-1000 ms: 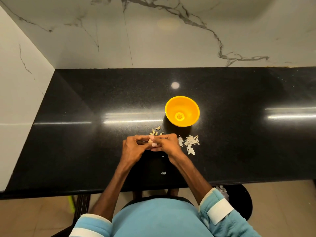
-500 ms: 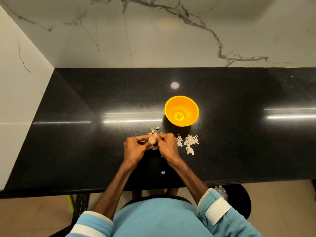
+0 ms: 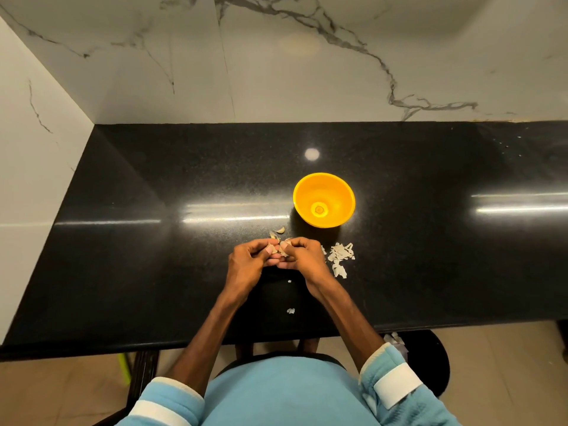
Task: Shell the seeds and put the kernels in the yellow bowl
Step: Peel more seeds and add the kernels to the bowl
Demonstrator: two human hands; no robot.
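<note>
**Both hands still picking at one seed, just short of the bowl**

Little has changed over the last second. The left hand (image 3: pixel 246 265) and right hand (image 3: pixel 304 259) have stayed pressed together at the same spot on the desk (image 3: pixel 153 272). Their fingers are curled in and both thumbs pinch a pale seed (image 3: pixel 281 252) between them. The thumbs look slightly more parted than before, so the shell is probably starting to split. No kernel is free yet, and this seed is judged mid-shelling.

The yellow bowl (image 3: pixel 338 198) stands upright just beyond the hands, slightly to the right, with nothing touching it. There is a small spot at its bottom, which could be a kernel or the moulded base.

Shell scraps (image 3: pixel 339 256) lie in a heap just right of the right hand. A few loose pieces (image 3: pixel 278 232) sit just past the fingertips, whole or shelled unclear. Two tiny flecks (image 3: pixel 290 311) lie nearer the desk edge. Nothing blocks the short reach to the bowl, though the scraps near it could get swept in.
</note>
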